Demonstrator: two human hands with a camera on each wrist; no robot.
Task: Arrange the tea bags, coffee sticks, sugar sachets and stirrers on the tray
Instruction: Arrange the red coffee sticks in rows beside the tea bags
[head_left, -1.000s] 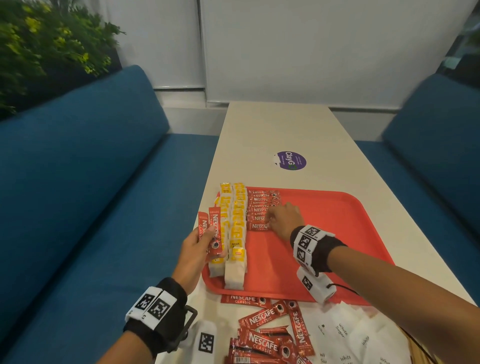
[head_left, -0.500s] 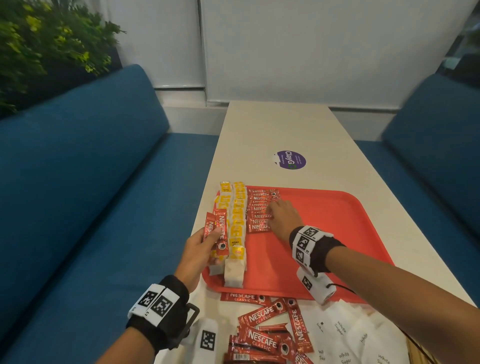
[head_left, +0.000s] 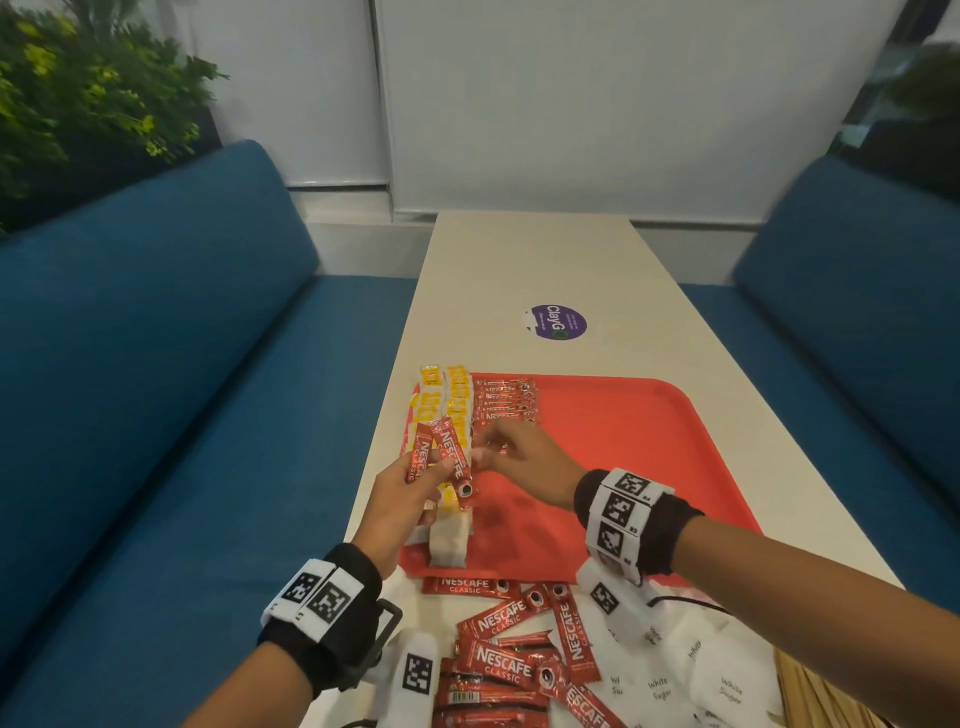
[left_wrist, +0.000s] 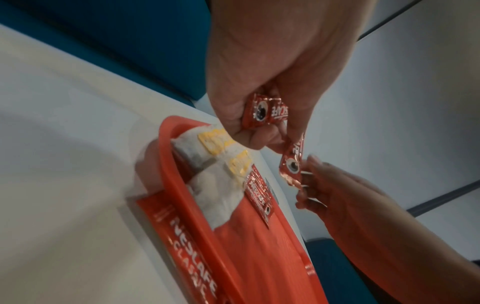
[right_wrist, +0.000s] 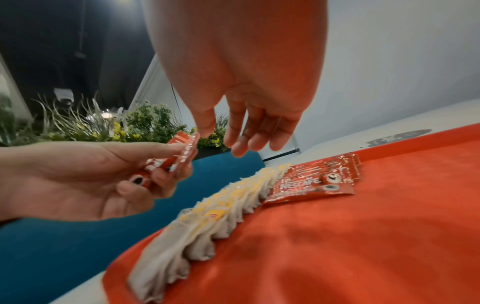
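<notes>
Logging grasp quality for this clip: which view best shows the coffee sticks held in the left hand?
The head view: the held coffee sticks show nearly full length, pinched by the left hand over the tray. The left wrist view shows only their ends under the fingers; the right wrist view shows them blurred and partly hidden by fingers.

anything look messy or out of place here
Mostly tidy. On the red tray the tea bags and coffee sticks lie in neat rows. Off the tray, more Nescafe sticks lie in a crisscross heap at the table's near edge, beside loose white sugar sachets. Nothing looks torn or spilled.
</notes>
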